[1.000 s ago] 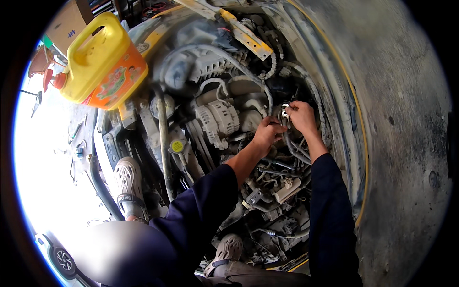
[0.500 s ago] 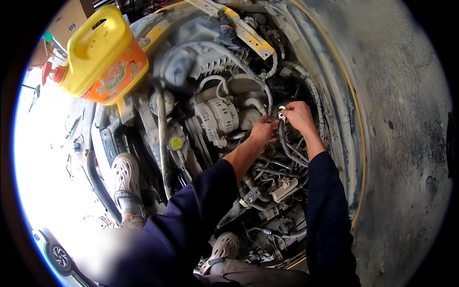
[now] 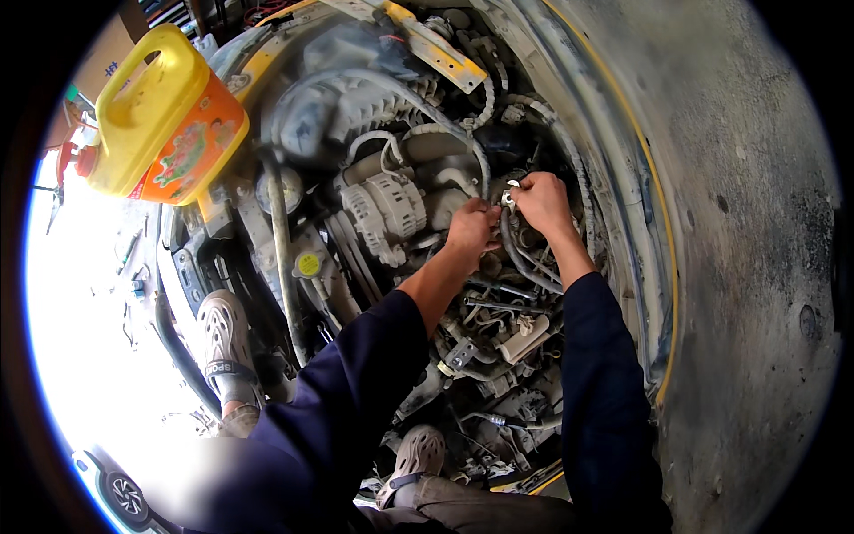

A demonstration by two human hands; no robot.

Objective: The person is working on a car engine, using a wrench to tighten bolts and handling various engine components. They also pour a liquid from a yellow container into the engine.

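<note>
Deep in a dusty engine bay [image 3: 427, 356], both my hands work close together. My right hand [image 3: 544, 203] is closed, its thumb and fingers pinching a small shiny metal piece [image 3: 509, 195] beside the upper end of a grey hose [image 3: 514, 252]. Just left of it, my left hand [image 3: 471, 233] has its fingers curled together; whatever they grip is hidden behind them. A ribbed grey alternator [image 3: 384, 216] lies left of my left hand. Beyond the hands runs a long bent grey pipe [image 3: 418, 102].
A yellow jug with an orange label [image 3: 182, 133] stands on the bay's far left edge. My feet, in grey clogs [image 3: 224, 331], are braced inside the bay and at its front. Along the right runs a body edge with a yellow strip [image 3: 665, 249]. A ratchet-like metal bar [image 3: 503, 305] lies among the hoses.
The view has shifted slightly, so the engine bay sits a little further left. Both hands stay at the same spot; the right still pinches the shiny piece.
</note>
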